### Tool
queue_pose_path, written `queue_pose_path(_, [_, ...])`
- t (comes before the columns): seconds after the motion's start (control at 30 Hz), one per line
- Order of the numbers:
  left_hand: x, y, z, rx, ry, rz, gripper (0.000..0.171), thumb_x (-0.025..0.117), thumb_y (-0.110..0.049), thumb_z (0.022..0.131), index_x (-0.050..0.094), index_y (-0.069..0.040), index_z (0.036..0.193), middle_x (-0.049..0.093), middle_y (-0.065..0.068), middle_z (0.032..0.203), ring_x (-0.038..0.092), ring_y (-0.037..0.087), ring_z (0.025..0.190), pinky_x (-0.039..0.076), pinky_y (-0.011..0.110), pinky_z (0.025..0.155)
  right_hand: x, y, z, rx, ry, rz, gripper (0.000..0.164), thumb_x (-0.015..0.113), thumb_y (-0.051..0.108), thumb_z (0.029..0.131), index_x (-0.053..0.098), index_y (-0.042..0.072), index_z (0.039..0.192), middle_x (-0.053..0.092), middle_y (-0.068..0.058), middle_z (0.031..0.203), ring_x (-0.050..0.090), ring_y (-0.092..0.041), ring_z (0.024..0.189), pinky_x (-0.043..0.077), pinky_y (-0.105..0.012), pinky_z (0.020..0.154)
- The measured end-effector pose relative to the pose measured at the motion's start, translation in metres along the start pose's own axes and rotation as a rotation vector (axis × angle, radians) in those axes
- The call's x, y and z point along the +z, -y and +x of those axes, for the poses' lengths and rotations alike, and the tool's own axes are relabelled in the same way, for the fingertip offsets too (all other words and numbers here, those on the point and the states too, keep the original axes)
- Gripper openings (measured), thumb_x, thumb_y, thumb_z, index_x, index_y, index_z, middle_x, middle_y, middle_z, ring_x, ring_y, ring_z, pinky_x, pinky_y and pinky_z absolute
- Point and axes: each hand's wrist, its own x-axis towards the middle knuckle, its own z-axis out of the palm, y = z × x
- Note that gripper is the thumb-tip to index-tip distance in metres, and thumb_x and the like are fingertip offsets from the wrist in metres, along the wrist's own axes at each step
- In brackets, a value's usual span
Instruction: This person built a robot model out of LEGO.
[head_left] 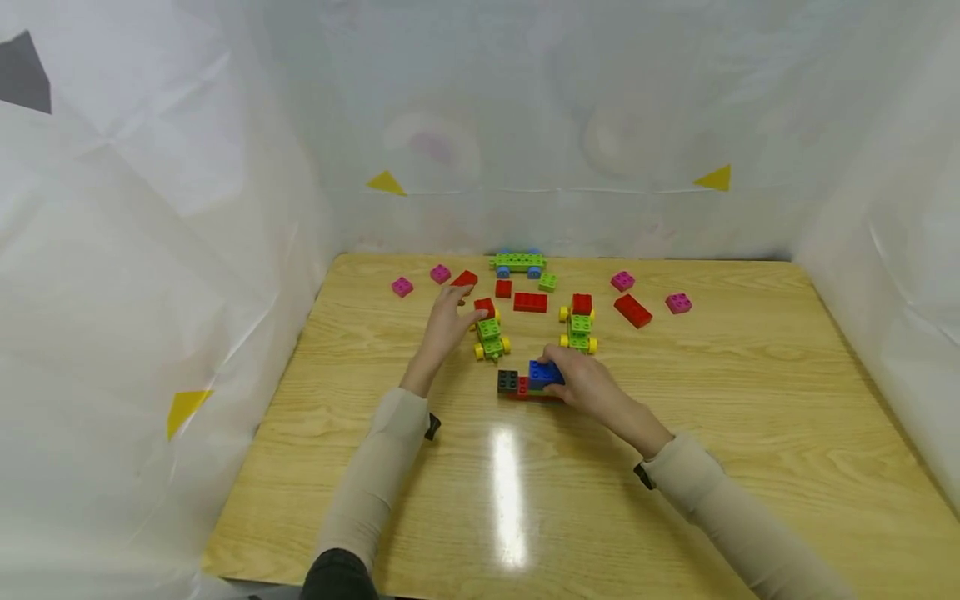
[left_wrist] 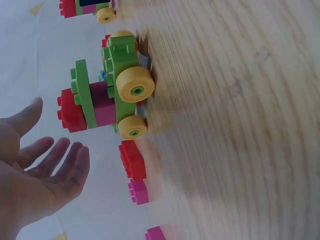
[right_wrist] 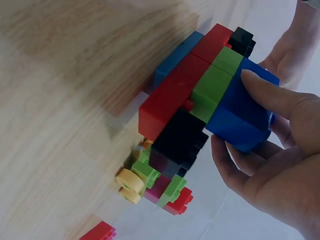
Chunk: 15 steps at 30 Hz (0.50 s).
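Observation:
My right hand [head_left: 588, 383] grips the blue brick [right_wrist: 245, 110] at the top of a brick assembly, thumb on one side and fingers on the other. Below the blue brick come green bricks [right_wrist: 212, 90], a long red layer [right_wrist: 172, 97] and a blue piece [right_wrist: 175, 57], with black bricks [right_wrist: 180, 140] at the ends. My left hand [head_left: 445, 329] hovers with fingers spread beside the left wheeled toy car [left_wrist: 125, 85]; in the left wrist view a gap separates them. That car has yellow wheels, a green base, a purple brick, a green plate and a red brick on top.
A matching car [head_left: 580, 325] stands to the right. Behind lie a green base with blue wheels [head_left: 517, 263], red bricks [head_left: 530, 302], a small green brick [head_left: 548, 282] and pink bricks [head_left: 678, 303]. White sheeting [head_left: 525, 125] borders the wooden table [head_left: 300, 483].

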Motion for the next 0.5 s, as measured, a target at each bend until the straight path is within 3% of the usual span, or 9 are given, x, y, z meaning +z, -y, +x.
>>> queue_pose_path(0.17, [0.007, 0.001, 0.006, -0.017, -0.008, 0.001, 0.044, 0.067, -0.019, 0.092, 0.056, -0.002, 0.131, 0.058, 0.014, 0.122, 0.056, 0.031, 0.109, 0.049, 0.041, 0.088, 0.002, -0.002, -0.001, -0.017, -0.02, -0.002, 0.04, 0.082, 0.009, 0.077, 0.055, 0.007, 0.107, 0.066, -0.014, 0.11, 0.064, -0.029, 0.103, 0.052, -0.047, 0.085])
queue_pose_path(0.27, [0.011, 0.004, 0.009, -0.033, 0.022, -0.006, 0.045, 0.068, -0.019, 0.091, 0.056, 0.0, 0.13, 0.056, 0.013, 0.121, 0.057, 0.03, 0.107, 0.05, 0.039, 0.085, 0.004, -0.003, -0.002, -0.011, -0.018, 0.005, 0.04, 0.082, 0.009, 0.077, 0.055, 0.008, 0.106, 0.066, -0.013, 0.11, 0.064, -0.028, 0.103, 0.052, -0.047, 0.086])
queue_pose_path(0.5, [0.015, 0.014, 0.016, 0.0, 0.08, 0.045, 0.04, 0.07, -0.024, 0.089, 0.062, -0.003, 0.123, 0.059, 0.01, 0.112, 0.057, 0.026, 0.104, 0.05, 0.038, 0.086, 0.004, -0.003, -0.002, -0.026, -0.03, 0.002, 0.04, 0.081, 0.008, 0.077, 0.055, 0.008, 0.107, 0.066, -0.013, 0.11, 0.064, -0.029, 0.103, 0.052, -0.047, 0.085])
